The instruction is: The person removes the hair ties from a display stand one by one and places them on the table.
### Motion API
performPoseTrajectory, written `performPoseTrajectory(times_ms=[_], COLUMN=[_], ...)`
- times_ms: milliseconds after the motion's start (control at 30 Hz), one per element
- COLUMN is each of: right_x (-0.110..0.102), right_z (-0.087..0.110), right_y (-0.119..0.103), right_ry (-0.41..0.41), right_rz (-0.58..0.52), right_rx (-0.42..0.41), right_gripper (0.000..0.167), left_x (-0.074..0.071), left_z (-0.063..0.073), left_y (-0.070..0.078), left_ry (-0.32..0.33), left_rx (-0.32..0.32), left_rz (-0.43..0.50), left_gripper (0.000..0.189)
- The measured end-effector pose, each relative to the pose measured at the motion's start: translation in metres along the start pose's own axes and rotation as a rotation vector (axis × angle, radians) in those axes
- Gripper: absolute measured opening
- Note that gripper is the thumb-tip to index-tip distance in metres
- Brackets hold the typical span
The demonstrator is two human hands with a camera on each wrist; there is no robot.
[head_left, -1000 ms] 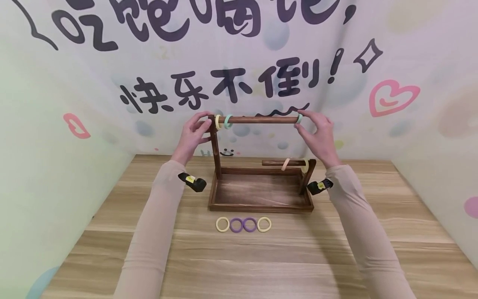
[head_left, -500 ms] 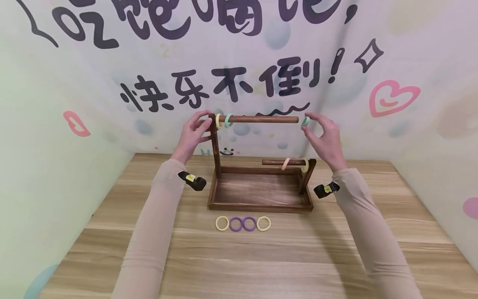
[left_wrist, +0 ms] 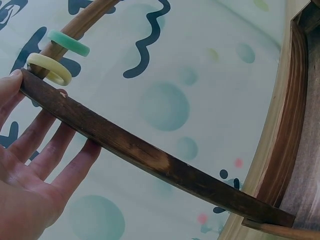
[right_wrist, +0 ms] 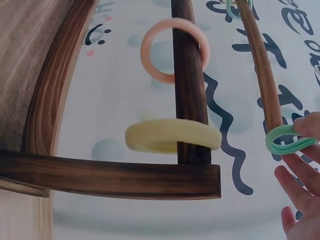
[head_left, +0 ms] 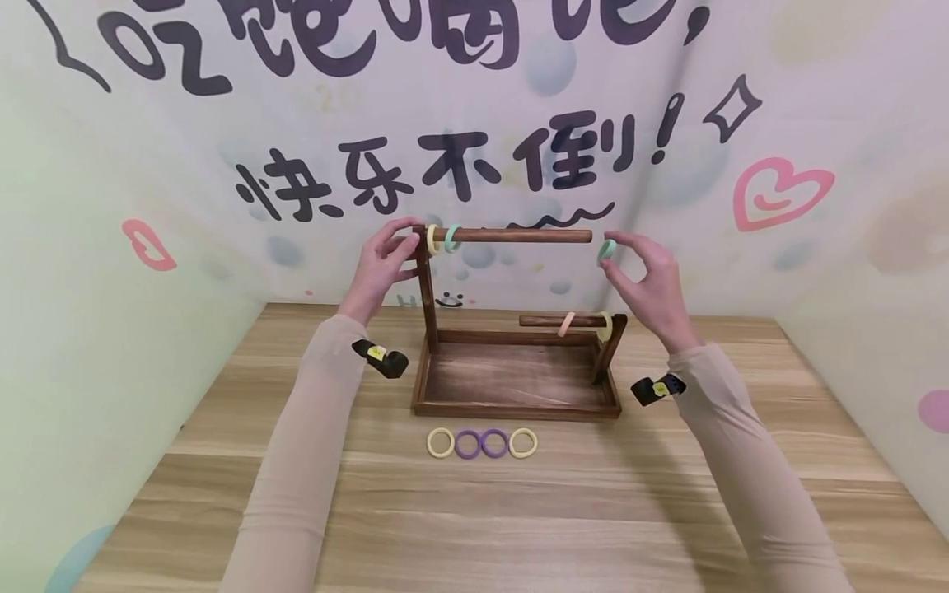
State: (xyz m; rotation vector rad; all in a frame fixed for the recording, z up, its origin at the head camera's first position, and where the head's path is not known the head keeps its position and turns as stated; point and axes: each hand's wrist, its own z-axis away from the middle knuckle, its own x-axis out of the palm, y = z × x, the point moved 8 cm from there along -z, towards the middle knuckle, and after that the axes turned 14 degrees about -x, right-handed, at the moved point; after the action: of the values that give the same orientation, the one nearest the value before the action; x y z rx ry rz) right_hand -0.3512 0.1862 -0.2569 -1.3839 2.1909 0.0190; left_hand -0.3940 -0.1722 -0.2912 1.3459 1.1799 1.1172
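Observation:
In the head view my left hand [head_left: 385,262] holds the top of the tall post [head_left: 427,288] of a dark wooden rack, thumb and fingers on opposite sides of the post. Beside it, a pale yellow ring [head_left: 433,240] and a mint green ring [head_left: 452,239] hang on the long upper rod [head_left: 526,235]. My right hand [head_left: 652,276] pinches another mint green ring [head_left: 607,250] between thumb and index finger, just right of the rod's free end. The right wrist view shows this pinched green ring [right_wrist: 280,145] tilted, overlapping the rod's tip.
The lower rod [head_left: 541,321] carries a peach ring [right_wrist: 150,55] and a yellow ring [right_wrist: 150,136] near the short post [head_left: 610,352]. The rack's tray base [head_left: 519,412] rests on the table [head_left: 519,527]. Before it lie two yellow rings [head_left: 441,443] and two purple rings [head_left: 467,445] in a row.
The pinched green ring was at the upper rod's free end a second ago. My right hand has drawn it off to the right and slightly down; my left hand stays at the post.

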Motion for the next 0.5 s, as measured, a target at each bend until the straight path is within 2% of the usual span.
performPoseTrajectory(times_ms=[400, 500], right_x=[-0.001, -0.002], right_z=[0.011, 0.011], right_y=[-0.018, -0.032], right_ry=[-0.038, -0.037], right_rz=[-0.044, -0.053], right_rx=[-0.066, -0.089], right_gripper=[0.040, 0.039], left_x=[0.001, 0.001], left_z=[0.003, 0.003], left_y=[0.001, 0.001], left_ry=[0.002, 0.003], left_rx=[0.002, 0.001], left_rz=[-0.010, -0.012], left_gripper=[0.029, 0.027])
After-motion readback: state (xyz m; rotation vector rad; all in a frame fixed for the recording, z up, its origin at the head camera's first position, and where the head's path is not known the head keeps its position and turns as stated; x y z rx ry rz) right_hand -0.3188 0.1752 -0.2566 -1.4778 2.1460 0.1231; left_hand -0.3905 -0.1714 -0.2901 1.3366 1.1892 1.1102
